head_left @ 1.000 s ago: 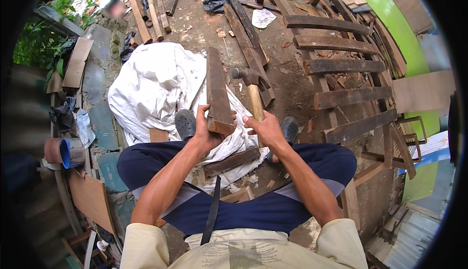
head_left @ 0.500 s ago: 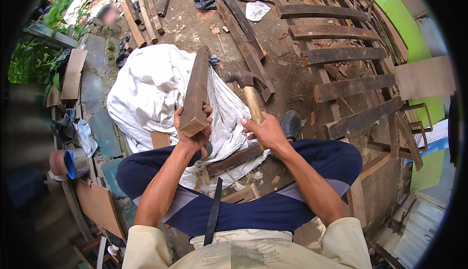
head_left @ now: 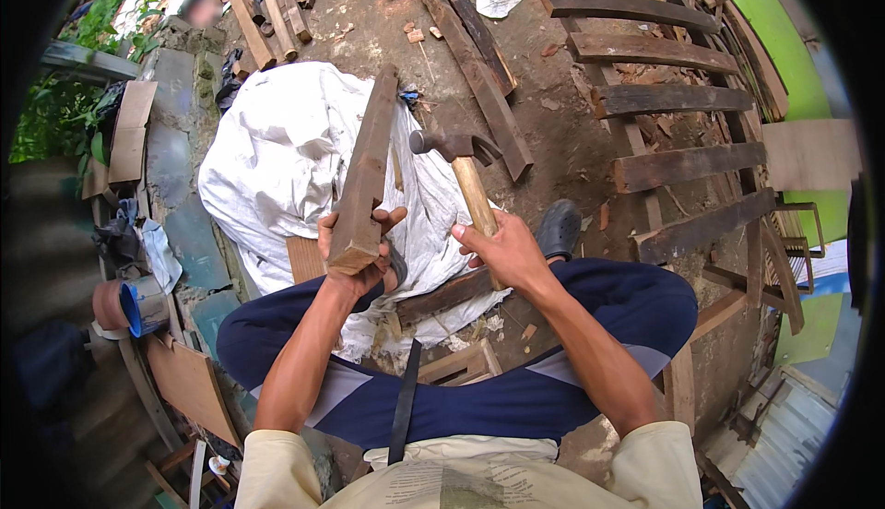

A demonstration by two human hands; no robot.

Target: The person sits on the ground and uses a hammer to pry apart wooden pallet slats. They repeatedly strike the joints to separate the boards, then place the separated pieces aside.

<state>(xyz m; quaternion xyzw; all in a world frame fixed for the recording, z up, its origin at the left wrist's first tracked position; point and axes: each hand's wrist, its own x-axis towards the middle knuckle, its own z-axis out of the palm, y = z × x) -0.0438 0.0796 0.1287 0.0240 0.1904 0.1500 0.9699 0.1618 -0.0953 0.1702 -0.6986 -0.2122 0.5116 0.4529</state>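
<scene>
A thick wooden beam [head_left: 366, 172] rests lengthwise in my left hand [head_left: 358, 249], its near end tilted up toward me. The fingers cup it from below and its far end lies over the white sack cloth [head_left: 267, 159]. A notch shows on the beam's right side near my fingers. In my right hand [head_left: 505, 253] is a claw hammer [head_left: 470, 182], gripped by its wooden handle with the dark metal head up and away from me. The hammer head is apart from the beam. Below my hands a dark wooden block [head_left: 447, 295] lies on the cloth.
A slatted wooden frame [head_left: 678, 100] lies on the ground at the right. Two long planks [head_left: 470, 76] lie ahead, and several timber pieces [head_left: 267, 11] at the far left. A blue and brown bucket [head_left: 138, 308] is at the left. A person's blurred head [head_left: 199, 9] shows far left.
The beam has turned slightly in my left hand, and the fingers have loosened and spread a little. The hammer has shifted slightly left. The whole view has moved a little.
</scene>
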